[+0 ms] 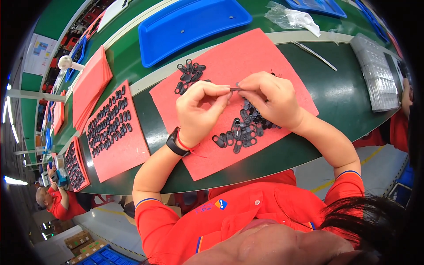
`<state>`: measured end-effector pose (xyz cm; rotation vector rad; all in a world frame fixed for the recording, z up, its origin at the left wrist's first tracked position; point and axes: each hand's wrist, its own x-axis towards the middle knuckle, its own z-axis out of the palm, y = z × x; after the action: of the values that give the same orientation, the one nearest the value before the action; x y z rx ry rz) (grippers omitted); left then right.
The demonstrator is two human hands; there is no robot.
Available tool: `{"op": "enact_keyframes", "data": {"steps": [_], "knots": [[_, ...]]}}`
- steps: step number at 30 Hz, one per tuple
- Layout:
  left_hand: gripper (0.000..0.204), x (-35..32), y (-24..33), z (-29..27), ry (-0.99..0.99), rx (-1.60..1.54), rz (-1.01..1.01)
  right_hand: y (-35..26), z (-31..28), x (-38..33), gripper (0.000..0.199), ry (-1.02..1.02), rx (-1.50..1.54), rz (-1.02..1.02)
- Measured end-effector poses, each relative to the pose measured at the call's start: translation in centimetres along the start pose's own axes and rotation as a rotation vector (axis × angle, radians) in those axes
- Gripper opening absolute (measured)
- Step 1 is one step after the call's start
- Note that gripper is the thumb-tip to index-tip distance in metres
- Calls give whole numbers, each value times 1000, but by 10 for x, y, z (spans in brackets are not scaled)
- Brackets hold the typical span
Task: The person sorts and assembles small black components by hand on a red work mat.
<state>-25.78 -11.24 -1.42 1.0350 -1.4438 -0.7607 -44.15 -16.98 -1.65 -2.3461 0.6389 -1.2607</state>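
My left hand [198, 112] and my right hand [274, 99] meet above a pink foam sheet [201, 161]. Between their pinched thumbs and fingers is a small black plastic part [235, 89], seen edge-on. A small grey round piece [237, 84] shows at my right fingertips. Below the hands lies a loose pile of black oval parts with holes [240, 134]. Small dark round pieces [252, 114] are heaped beside it, partly hidden by my right hand. Past my left hand sits another cluster of black oval parts [190, 73].
Rows of black parts cover a pink sheet [139, 150] on the left, with stacked pink sheets [95, 84] beyond. A blue tray [194, 33] stands at the back. To the right are tweezers [314, 55], a plastic bag [291, 17] and clear trays [375, 75]. Other people sit at both sides.
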Motion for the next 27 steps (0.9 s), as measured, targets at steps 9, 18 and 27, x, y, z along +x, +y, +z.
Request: {"op": "enact_keyframes", "data": {"steps": [9, 18, 27], "knots": [[17, 3, -8, -12, -118, 688, 915, 1, -11, 2, 12, 61, -301, -501], [23, 3, -1, -15, -184, 822, 1053, 1, -9, 1, 13, 74, -378, -618], [21, -5, 5, -12, -85, 607, 733, 3, -5, 3, 26, 8, -193, -522]]}}
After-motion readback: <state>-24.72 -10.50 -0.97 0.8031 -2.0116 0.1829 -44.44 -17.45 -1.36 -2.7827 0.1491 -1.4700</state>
